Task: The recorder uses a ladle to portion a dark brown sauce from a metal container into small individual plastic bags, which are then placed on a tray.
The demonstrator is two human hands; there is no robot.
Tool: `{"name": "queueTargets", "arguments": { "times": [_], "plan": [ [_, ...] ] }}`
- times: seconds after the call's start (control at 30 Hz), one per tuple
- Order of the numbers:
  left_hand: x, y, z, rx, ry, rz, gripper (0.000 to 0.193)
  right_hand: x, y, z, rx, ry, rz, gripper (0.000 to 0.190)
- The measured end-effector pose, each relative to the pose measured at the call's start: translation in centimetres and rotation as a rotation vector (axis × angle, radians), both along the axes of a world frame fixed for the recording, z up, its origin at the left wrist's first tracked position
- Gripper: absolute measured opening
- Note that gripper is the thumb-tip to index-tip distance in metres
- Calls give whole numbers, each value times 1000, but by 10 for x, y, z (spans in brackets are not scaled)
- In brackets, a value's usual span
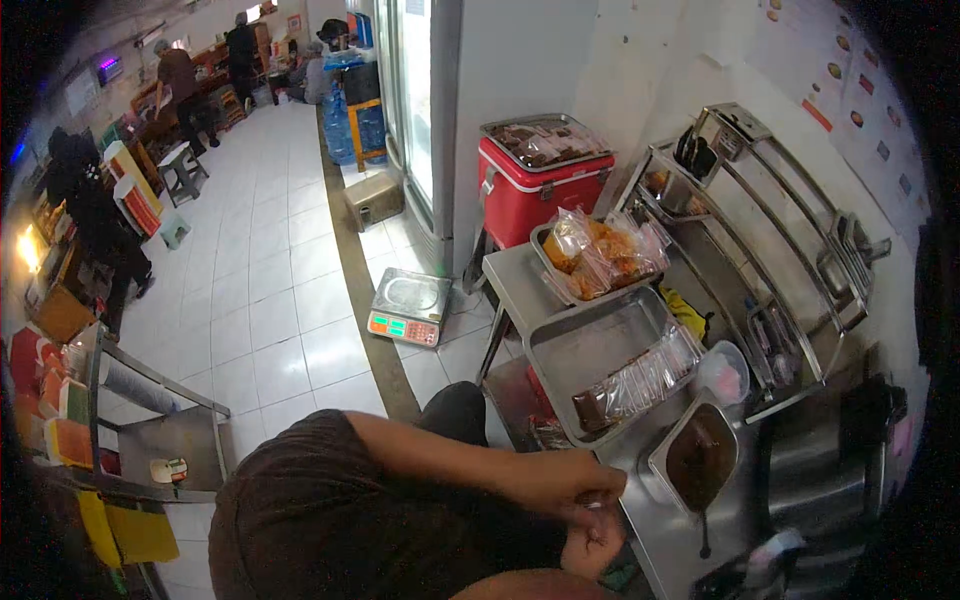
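My left hand [574,484] reaches across my body to the near edge of a steel table [622,465], its fingers curled. Just below, my right hand [592,547] meets it, fingertips close together. A small shiny bit [594,505] shows between the fingers; what it is and which hand grips it I cannot tell. Beside them on the table stands a steel pan of dark brown sauce [701,457], with a dark handle or drip at its near corner. Behind the hands, a large steel tray [555,349] holds a row of clear bags with brown contents [637,382].
A tray of bagged orange food [600,251] sits farther along the table. A red cooler [536,195] carries another tray of bags [551,142]. A steel rack [750,195] borders the table, and a digital scale [409,304] stands left. Other people [180,90] are across the room.
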State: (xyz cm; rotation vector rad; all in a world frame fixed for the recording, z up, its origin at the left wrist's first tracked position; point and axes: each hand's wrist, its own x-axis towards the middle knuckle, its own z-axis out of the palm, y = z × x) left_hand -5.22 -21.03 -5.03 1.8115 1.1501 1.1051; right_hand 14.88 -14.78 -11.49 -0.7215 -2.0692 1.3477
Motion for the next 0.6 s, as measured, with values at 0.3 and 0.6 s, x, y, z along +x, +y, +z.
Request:
{"name": "queueTargets", "arguments": {
  "times": [0.3, 0.6],
  "plan": [
    [-19, -31, -34, -58, -281, 43, 16, 3, -8, -5, 37, 142, -42, 10],
    [-13, -41, -46, -250, -97, 6, 18, -23, -15, 31, 595, 49, 146, 24]
  ]
}}
